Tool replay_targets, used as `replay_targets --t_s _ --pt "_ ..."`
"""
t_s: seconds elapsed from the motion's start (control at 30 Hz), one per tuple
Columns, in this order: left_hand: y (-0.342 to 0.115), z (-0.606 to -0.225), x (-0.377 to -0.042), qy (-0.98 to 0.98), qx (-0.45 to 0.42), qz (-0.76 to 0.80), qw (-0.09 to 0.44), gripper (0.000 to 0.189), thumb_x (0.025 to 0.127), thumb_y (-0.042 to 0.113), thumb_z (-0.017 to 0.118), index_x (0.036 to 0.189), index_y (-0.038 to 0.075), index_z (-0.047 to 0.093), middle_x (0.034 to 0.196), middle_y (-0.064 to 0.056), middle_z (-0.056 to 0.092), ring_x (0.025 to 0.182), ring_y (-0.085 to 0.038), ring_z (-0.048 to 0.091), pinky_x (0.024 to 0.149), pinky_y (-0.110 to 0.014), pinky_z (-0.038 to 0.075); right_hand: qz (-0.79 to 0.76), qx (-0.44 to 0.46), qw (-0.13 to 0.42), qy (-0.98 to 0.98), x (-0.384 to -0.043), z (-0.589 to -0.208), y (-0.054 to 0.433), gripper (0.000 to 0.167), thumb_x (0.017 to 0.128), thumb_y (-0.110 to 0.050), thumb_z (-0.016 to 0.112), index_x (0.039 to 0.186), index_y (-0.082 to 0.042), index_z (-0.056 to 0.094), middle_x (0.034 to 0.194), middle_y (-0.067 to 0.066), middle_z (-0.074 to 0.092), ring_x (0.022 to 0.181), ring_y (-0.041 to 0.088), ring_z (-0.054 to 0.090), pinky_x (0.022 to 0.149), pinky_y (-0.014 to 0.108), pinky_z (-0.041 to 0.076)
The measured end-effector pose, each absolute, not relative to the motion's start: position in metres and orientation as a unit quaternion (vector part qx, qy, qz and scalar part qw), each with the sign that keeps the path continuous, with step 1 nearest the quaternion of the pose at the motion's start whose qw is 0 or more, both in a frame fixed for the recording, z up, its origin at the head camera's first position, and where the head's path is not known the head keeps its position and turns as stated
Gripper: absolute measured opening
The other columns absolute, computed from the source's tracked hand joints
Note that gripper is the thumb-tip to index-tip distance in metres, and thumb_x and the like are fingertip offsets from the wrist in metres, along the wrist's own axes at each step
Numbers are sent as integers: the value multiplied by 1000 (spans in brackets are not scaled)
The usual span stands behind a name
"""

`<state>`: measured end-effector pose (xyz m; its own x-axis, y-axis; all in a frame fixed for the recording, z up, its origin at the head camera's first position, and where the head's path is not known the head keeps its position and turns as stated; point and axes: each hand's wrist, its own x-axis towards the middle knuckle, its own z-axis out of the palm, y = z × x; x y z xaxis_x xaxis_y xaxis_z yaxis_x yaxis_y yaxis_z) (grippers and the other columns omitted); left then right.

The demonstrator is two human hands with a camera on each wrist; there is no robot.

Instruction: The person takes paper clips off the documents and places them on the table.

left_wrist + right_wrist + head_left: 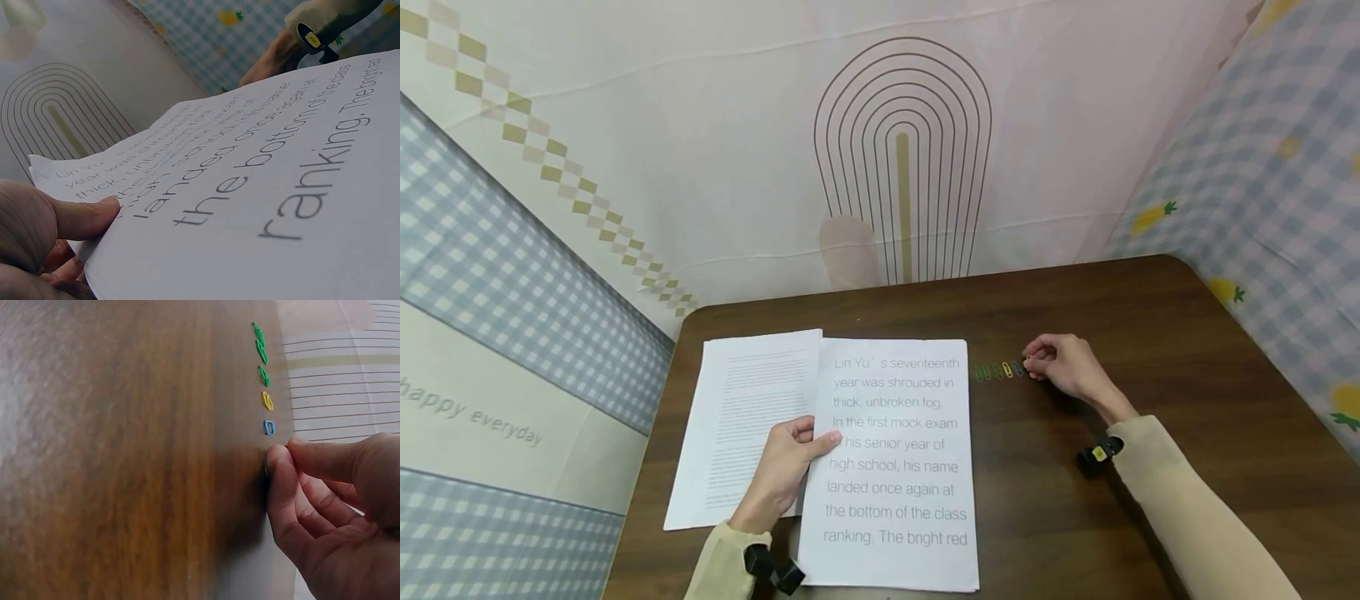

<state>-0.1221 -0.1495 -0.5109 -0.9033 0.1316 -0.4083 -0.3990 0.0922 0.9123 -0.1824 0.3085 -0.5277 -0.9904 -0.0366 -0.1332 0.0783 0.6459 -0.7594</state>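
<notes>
My left hand [786, 467] grips the left edge of a stack of printed sheets [895, 533], thumb on top and fingers beneath. In the left wrist view the held edge of the stack is lifted and bent, and the thumb [87, 217] presses on its print. A row of small paper clips lies to the right of the stack: several green ones, a yellow clip [1007, 370] and a blue clip [269, 427]. At the row's right end my right hand [1063, 364] pinches thumb and forefinger together on a paper clip, almost wholly hidden by the fingertips.
A second batch of sheets [760, 367] with small print lies on the left, partly under the large-print stack. The brown wooden table [1150, 333] ends at a pale patterned cloth [737, 192] at the back. Checked blue cloth [1262, 208] hangs at the right.
</notes>
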Motion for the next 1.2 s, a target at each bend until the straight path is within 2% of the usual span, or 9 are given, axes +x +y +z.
replay_targets --t_s 0.4,0.63,0.9,1.2 --pt "-151 -511 -123 715 -101 666 186 32 99 3 75 131 -4 72 105 -16 84 88 -25 84 74 -34 70 -389 20 48 920 -181 -535 309 14 103 -10 74 112 -3 82 95 14 83 75 17 71 64 26 56" --pt "-154 -509 -124 717 -108 664 183 32 99 2 75 130 -5 71 103 -15 84 87 -24 84 73 -31 69 -380 30 26 924 -181 -536 306 15 103 -13 75 111 -4 84 103 18 81 75 15 68 63 24 54" --pt "-159 -508 -126 718 -108 664 181 31 100 2 74 130 -5 71 104 -15 84 87 -23 84 73 -30 69 -390 58 22 919 -181 -535 300 18 102 -16 77 112 -4 84 90 13 83 73 14 70 62 25 55" --pt "-163 -508 -126 721 -119 661 173 32 100 2 75 131 -5 71 103 -13 84 86 -22 84 73 -29 68 -394 101 17 913 -183 -536 295 18 98 -19 83 108 -4 85 95 13 85 69 10 71 61 24 57"
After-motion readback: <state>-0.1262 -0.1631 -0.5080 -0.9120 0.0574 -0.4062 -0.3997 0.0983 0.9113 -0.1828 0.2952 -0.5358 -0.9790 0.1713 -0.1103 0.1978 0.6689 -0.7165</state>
